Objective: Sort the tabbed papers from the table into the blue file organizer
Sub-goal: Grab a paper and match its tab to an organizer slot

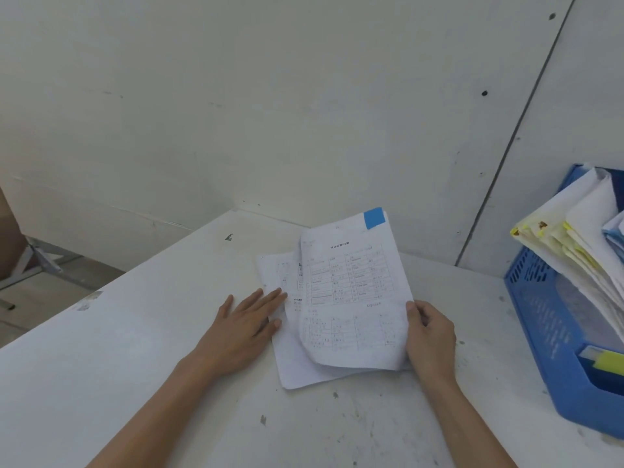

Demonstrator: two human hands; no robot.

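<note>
On the white table (135,383), whose matte top is scuffed and flecked with dark chips, a thin pile of papers (290,363) lies flat near the middle. Its sheets are white and printed with faint grids of small text.

The left hand (246,327) rests palm-down on the pile's left edge. Its fingers (270,297) are straight and spread, pressing the sheets to the table.

The right hand (430,336) grips the right edge of the top sheet (354,298). The thumb (412,314) lies on the printed face and the other fingers curl behind the sheet. This sheet sits askew over the pile, bowed, with its near left corner curling upward. A rectangular blue tab (374,217) is stuck at its far right corner and pokes just past the edge.

Well apart to the right stands the blue file organizer (553,366), made of rigid plastic. Its side wall is a perforated lattice and its front corner is rounded and solid. Inside, a thick sheaf of filed papers (587,231) leans to the left over the rim, its edges fanned and slightly crumpled. Small yellow tabs (540,231) show along its upper edge. A yellow block (607,363) lies in the organizer's low front compartment; what it is cannot be told.

Behind the table rises a pale wall (236,96), smooth but pocked with a few dark spots.
</note>
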